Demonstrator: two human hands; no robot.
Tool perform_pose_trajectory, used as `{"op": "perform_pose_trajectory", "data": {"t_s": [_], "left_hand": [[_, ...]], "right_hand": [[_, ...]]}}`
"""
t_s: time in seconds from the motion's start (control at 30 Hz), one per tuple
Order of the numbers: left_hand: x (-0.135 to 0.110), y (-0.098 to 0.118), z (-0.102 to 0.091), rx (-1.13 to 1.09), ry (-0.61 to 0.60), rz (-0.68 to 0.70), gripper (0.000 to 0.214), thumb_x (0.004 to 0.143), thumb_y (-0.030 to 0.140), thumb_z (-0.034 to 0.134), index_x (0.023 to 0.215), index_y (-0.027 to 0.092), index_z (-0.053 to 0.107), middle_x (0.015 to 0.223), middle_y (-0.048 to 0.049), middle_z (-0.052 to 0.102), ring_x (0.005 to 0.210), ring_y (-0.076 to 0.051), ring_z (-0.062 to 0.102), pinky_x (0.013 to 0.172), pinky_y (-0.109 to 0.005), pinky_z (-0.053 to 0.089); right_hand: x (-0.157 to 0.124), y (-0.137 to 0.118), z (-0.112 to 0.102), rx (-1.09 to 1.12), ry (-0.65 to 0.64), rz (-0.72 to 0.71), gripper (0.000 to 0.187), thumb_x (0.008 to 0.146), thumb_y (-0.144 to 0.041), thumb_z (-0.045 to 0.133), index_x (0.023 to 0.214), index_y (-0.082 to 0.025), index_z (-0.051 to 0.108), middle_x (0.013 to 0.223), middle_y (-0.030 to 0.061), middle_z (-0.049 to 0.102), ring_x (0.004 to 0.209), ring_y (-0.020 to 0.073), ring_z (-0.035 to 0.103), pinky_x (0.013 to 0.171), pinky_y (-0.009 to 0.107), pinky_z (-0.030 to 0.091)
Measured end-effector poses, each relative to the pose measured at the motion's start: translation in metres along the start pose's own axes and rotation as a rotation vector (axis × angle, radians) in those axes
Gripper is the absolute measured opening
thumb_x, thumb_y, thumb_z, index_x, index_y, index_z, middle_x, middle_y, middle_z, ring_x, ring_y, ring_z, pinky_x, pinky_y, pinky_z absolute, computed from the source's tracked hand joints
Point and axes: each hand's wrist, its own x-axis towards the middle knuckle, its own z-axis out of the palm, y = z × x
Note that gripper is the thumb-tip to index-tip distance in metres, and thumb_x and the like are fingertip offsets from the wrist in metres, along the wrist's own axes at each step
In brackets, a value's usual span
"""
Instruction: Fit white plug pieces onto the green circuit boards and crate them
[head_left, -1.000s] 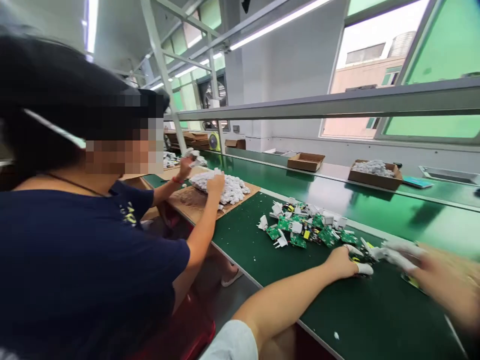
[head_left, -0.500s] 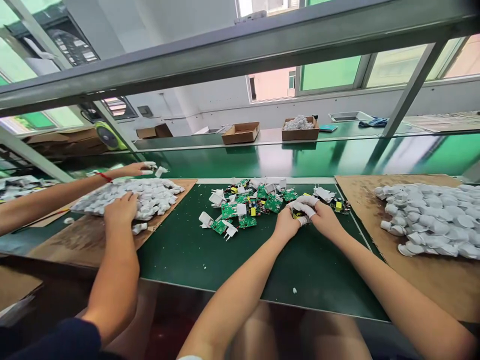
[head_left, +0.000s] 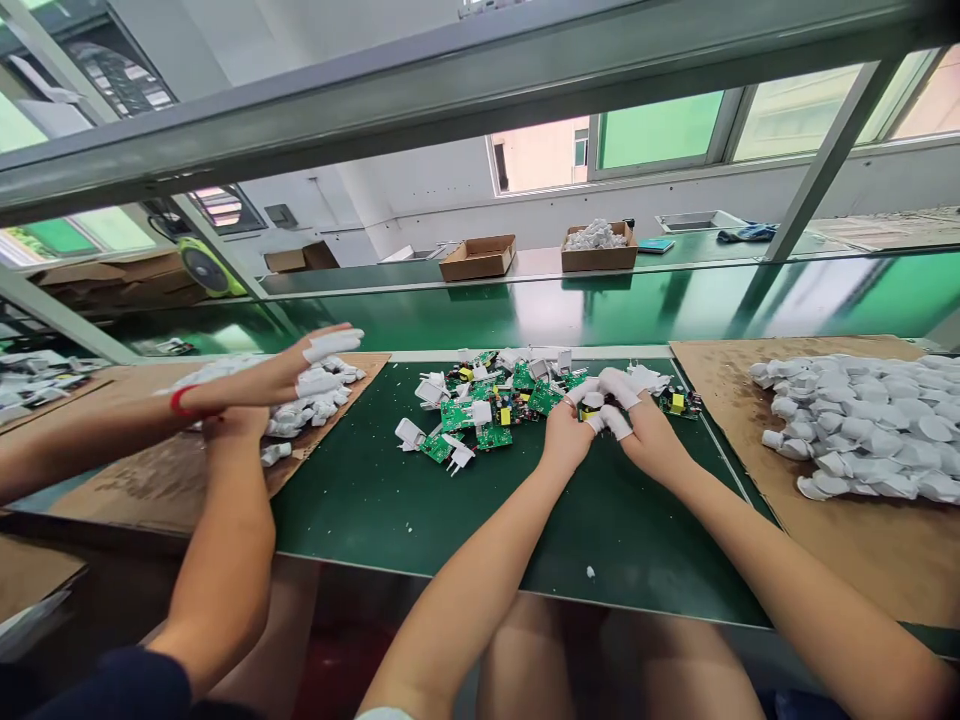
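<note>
My left hand [head_left: 568, 432] and my right hand [head_left: 651, 428] meet over the green mat, white covers on several fingertips. Between them they grip a small charger circuit board [head_left: 591, 413]; a bit of yellow and white shows, and the fingers hide the rest. Just to the left lies a heap of green circuit boards [head_left: 456, 414] wired to white plug housings [head_left: 460, 456]. Beyond my right hand sits another board with a yellow part [head_left: 677, 402], beside a white plug piece [head_left: 646, 380].
White plastic housings [head_left: 877, 430] are piled on cardboard [head_left: 840, 555] at right. At left, a co-worker's arms [head_left: 232, 480] cross over another white pile [head_left: 319, 400]. Behind stand an open cardboard box [head_left: 478, 262] and a box of white parts [head_left: 598, 262]. A metal rail [head_left: 450, 100] spans overhead.
My fingers have shifted slightly around the board, both hands staying in place. The co-worker's far hand has swung right and nearer, over their white pile. The view has tilted slightly.
</note>
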Motion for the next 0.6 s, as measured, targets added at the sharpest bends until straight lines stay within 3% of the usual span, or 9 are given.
{"op": "perform_pose_trajectory", "data": {"t_s": [0.1, 0.13, 0.2, 0.27, 0.3, 0.37, 0.47, 0.6], "left_hand": [[0.0, 0.005, 0.003, -0.127, 0.104, -0.065, 0.039, 0.047, 0.017, 0.071, 0.084, 0.014, 0.059, 0.085, -0.0037, 0.06, 0.086, -0.016, 0.053, 0.084, -0.028, 0.039], [0.0, 0.007, 0.005, -0.187, 0.127, -0.108, 0.037, 0.048, 0.019, 0.071, 0.082, 0.014, 0.058, 0.083, -0.0029, 0.06, 0.085, -0.016, 0.054, 0.084, -0.029, 0.04], [-0.001, 0.009, 0.008, -0.33, 0.156, -0.179, 0.029, 0.054, 0.025, 0.069, 0.078, 0.015, 0.057, 0.081, -0.0023, 0.06, 0.083, -0.015, 0.055, 0.083, -0.028, 0.041], [-0.001, 0.012, 0.011, -0.47, 0.17, -0.253, 0.024, 0.062, 0.031, 0.063, 0.078, 0.015, 0.056, 0.081, -0.003, 0.06, 0.083, -0.015, 0.056, 0.081, -0.028, 0.042], [-0.001, 0.013, 0.011, -0.519, 0.169, -0.282, 0.024, 0.066, 0.034, 0.059, 0.08, 0.015, 0.056, 0.083, -0.0036, 0.06, 0.083, -0.016, 0.056, 0.08, -0.028, 0.043], [-0.001, 0.016, 0.01, -0.542, 0.159, -0.307, 0.025, 0.069, 0.037, 0.055, 0.084, 0.016, 0.055, 0.086, -0.0038, 0.06, 0.085, -0.016, 0.056, 0.077, -0.027, 0.045], [0.0, 0.018, 0.005, -0.394, 0.183, -0.281, 0.024, 0.066, 0.032, 0.059, 0.084, 0.017, 0.055, 0.084, -0.0011, 0.06, 0.083, -0.014, 0.057, 0.073, -0.024, 0.046], [0.002, 0.017, -0.001, -0.325, 0.175, -0.26, 0.021, 0.061, 0.024, 0.061, 0.079, 0.015, 0.057, 0.082, -0.0019, 0.061, 0.081, -0.014, 0.057, 0.073, -0.023, 0.045]], "right_hand": [[0.001, -0.004, -0.005, 0.017, 0.109, 0.194, 0.039, 0.083, -0.03, 0.029, 0.116, -0.015, 0.041, 0.104, 0.0121, 0.049, 0.097, 0.0228, 0.046, 0.082, 0.038, 0.039], [0.002, -0.005, -0.006, 0.002, 0.052, 0.274, 0.039, 0.083, -0.033, 0.03, 0.116, -0.015, 0.042, 0.1, 0.0119, 0.051, 0.092, 0.0232, 0.048, 0.078, 0.037, 0.04], [0.001, -0.009, -0.004, -0.058, -0.181, 0.416, 0.047, 0.08, -0.04, 0.038, 0.118, -0.013, 0.04, 0.095, 0.0124, 0.053, 0.084, 0.0248, 0.052, 0.069, 0.036, 0.042], [0.0, -0.015, 0.0, -0.138, -0.388, 0.497, 0.059, 0.075, -0.045, 0.046, 0.122, -0.011, 0.035, 0.097, 0.0148, 0.053, 0.084, 0.0274, 0.053, 0.066, 0.035, 0.042], [0.0, -0.018, 0.002, -0.175, -0.427, 0.514, 0.063, 0.074, -0.045, 0.048, 0.124, -0.009, 0.032, 0.1, 0.0162, 0.052, 0.087, 0.0285, 0.052, 0.066, 0.035, 0.042], [-0.001, -0.022, 0.006, -0.221, -0.401, 0.507, 0.063, 0.075, -0.043, 0.047, 0.125, -0.009, 0.031, 0.105, 0.0174, 0.05, 0.092, 0.0288, 0.051, 0.068, 0.033, 0.042], [-0.003, -0.025, 0.007, -0.255, -0.321, 0.431, 0.057, 0.076, -0.039, 0.045, 0.124, -0.01, 0.033, 0.108, 0.0167, 0.048, 0.092, 0.0276, 0.051, 0.069, 0.032, 0.043], [-0.005, -0.021, 0.006, -0.29, -0.256, 0.294, 0.055, 0.074, -0.035, 0.045, 0.121, -0.007, 0.037, 0.1, 0.0167, 0.052, 0.085, 0.027, 0.052, 0.068, 0.033, 0.044]]}}
